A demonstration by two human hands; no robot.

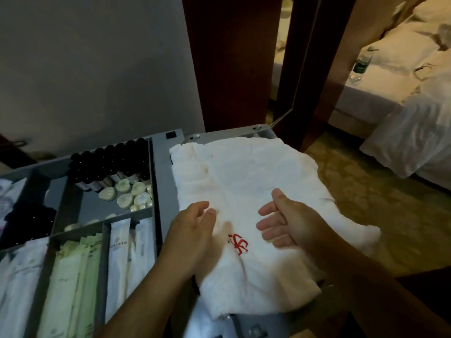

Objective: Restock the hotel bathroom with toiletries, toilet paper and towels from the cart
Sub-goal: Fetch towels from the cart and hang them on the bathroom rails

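A folded white towel (244, 181) with a red embroidered mark lies on the right part of the grey cart top (166, 181), its right edge hanging past the cart. My left hand (192, 228) lies flat on the towel's near left part, fingers relaxed. My right hand (283, 223) hovers just above the towel's near right part, palm turned leftward, fingers straight and holding nothing. The cart's left tray holds dark small bottles (109, 164), round wrapped soaps (127, 193) and long white and pale green sachets (73, 276).
A dark wooden door frame (234, 62) stands behind the cart. Through the doorway to the right is an unmade bed (402, 76) with a water bottle (361, 64) on it, and patterned carpet (361, 198) beside the cart. A grey wall rises behind the tray.
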